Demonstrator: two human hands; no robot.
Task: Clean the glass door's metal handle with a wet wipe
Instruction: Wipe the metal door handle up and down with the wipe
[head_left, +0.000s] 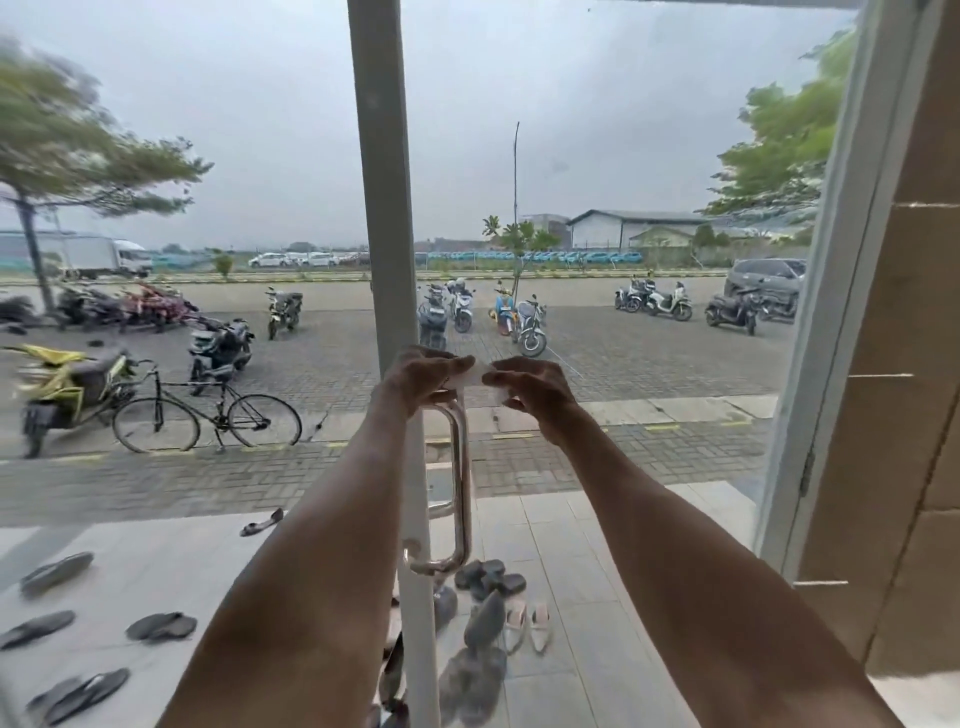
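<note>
A shiny metal handle (460, 467) runs vertically on the glass door (649, 208), beside the door's white frame post (382, 208). Both my arms reach forward to the handle's top end. My left hand (423, 376) and my right hand (530, 384) pinch a small white wet wipe (475, 375) between them, stretched just above the top of the handle. The handle's upper mount is hidden behind my left hand. Its lower bend (441, 564) is in plain sight.
A beige wall (883, 415) and the white door frame (810, 364) stand at the right. Outside on the tiled porch lie several sandals (488, 574). A bicycle (208, 415) and parked motorbikes (524, 322) stand beyond the glass.
</note>
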